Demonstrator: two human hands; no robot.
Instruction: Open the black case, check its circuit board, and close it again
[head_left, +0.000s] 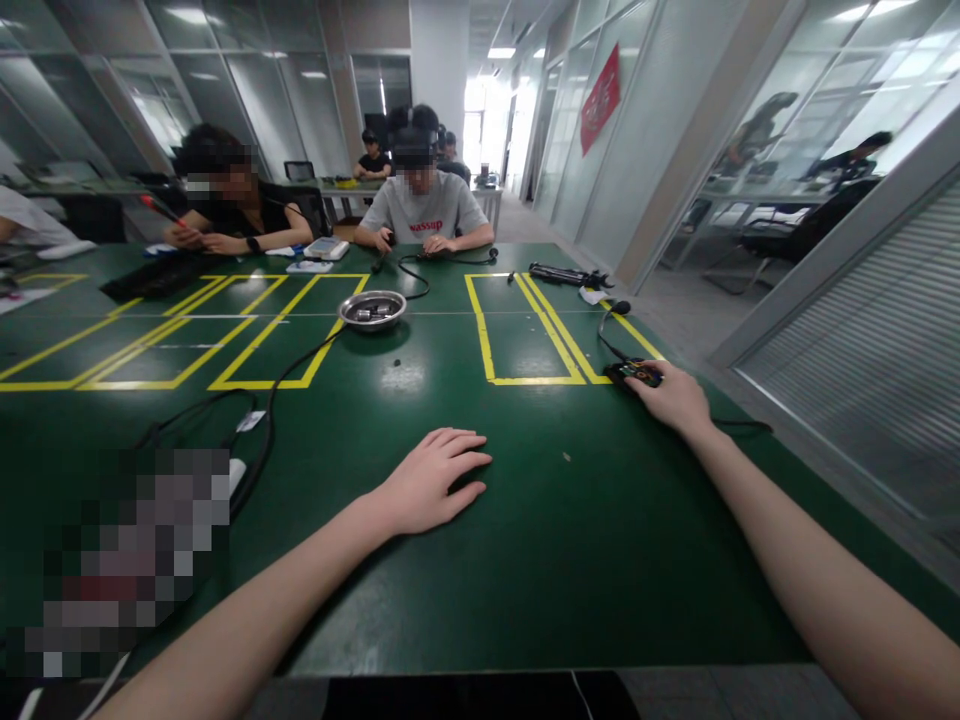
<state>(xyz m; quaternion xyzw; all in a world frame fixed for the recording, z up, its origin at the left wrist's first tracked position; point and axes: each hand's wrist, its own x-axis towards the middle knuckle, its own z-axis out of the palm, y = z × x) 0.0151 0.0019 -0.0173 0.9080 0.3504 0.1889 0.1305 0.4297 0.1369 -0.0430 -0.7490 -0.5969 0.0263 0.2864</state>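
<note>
My left hand (435, 480) lies flat on the green table (525, 560), fingers stretched out and together, holding nothing. My right hand (675, 398) reaches out to the right and rests its fingers on a small black device (636, 373) with coloured buttons, which lies beside the yellow tape lines. A black cable (611, 335) runs from that device toward the far side. I cannot tell whether the fingers grip the device or only touch it.
A metal bowl (372, 310) with small parts stands mid-table. Black cables (262, 420) trail on the left near a white power strip. A black tool (566, 274) lies far right. Two people sit across the table with their own devices. Glass walls on the right.
</note>
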